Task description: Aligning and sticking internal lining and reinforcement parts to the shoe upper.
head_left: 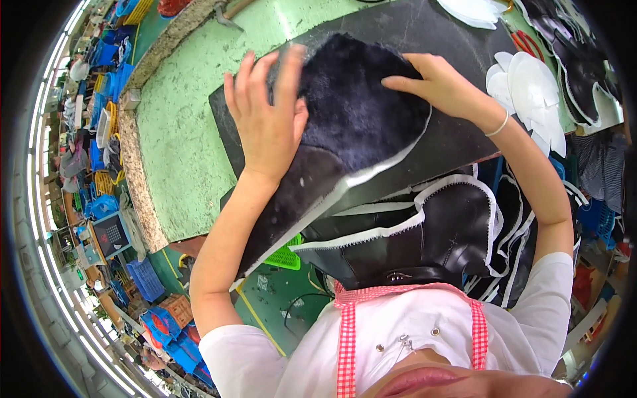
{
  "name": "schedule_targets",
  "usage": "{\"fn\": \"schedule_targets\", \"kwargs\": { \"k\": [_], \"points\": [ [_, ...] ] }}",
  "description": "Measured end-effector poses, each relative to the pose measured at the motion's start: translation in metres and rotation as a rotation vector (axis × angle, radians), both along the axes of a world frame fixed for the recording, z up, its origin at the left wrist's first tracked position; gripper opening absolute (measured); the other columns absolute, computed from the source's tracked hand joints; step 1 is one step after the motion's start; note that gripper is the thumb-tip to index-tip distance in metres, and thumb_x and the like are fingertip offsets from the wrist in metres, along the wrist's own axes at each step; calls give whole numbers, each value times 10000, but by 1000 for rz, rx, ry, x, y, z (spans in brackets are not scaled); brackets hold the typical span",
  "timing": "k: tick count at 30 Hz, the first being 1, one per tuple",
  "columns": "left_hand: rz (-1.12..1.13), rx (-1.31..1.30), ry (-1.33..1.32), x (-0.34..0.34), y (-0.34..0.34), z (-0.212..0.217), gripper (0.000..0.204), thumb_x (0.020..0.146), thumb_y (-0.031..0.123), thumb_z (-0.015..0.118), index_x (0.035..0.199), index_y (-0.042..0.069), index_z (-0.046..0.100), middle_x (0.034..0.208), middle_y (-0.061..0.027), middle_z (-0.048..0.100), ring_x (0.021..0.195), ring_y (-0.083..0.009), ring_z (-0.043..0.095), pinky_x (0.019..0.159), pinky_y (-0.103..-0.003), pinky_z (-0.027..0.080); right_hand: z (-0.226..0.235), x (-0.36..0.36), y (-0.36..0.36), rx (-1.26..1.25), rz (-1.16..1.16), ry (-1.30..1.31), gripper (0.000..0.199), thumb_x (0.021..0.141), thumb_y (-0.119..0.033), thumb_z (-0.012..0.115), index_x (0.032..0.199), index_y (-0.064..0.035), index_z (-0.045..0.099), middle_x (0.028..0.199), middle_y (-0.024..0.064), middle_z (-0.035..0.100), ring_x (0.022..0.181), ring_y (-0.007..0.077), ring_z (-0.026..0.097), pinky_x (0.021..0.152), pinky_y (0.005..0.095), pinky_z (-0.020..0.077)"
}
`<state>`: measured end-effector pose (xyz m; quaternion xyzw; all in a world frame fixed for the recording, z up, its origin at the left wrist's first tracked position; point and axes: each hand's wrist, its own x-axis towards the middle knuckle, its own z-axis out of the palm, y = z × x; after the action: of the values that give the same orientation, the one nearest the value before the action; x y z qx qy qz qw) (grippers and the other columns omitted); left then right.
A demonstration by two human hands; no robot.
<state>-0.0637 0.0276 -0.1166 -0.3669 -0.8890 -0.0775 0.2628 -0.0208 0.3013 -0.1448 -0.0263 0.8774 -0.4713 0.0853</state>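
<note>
Dark furry lining (365, 99) lies fur side up on a black board (458, 142), joined to a dark leather-like piece (308, 176) with a white edge. My left hand (269, 119) is over the left side of the fur, with fingers spread and a fingertip blurred by motion. At the right edge of the fur, my right hand (441, 83) grips the lining, thumb on top and the other fingers mostly hidden. Closer to my body, a black shoe-upper-like piece (398, 235) with white zigzag-stitched edging hangs below the board.
The board rests on a worn green tabletop (176, 132) with a rough raised edge (142, 179). A hammer (229, 16) lies at the far left. White cut pieces (527, 93), red-handled scissors (527, 43) and more black pieces (580, 79) lie right. A green basket (285, 257) stands below.
</note>
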Motion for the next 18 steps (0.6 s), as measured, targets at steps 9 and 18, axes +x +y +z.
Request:
{"fn": "schedule_targets", "kwargs": {
  "k": [9, 18],
  "points": [
    [-387, -302, -646, 58, -14, 1, 995, 728, 499, 696, 1437, -84, 312, 1525, -256, 278, 1425, -405, 262, 1167, -509, 196, 15, 8, -5, 149, 180, 322, 459, 740, -240, 780, 1083, 24, 627, 899, 235, 665, 850, 403, 649, 759, 414, 521],
    [-308, -372, -552, 98, -8, -5, 774, 718, 465, 736, 1414, 248, 474, 1537, -145, 293, 1347, -435, 296, 1111, -607, 229, -11, 11, -13, 381, 103, 606, 323, 848, -258, 681, 1013, -23, 534, 926, 132, 633, 899, 324, 635, 730, 423, 515]
  ]
}}
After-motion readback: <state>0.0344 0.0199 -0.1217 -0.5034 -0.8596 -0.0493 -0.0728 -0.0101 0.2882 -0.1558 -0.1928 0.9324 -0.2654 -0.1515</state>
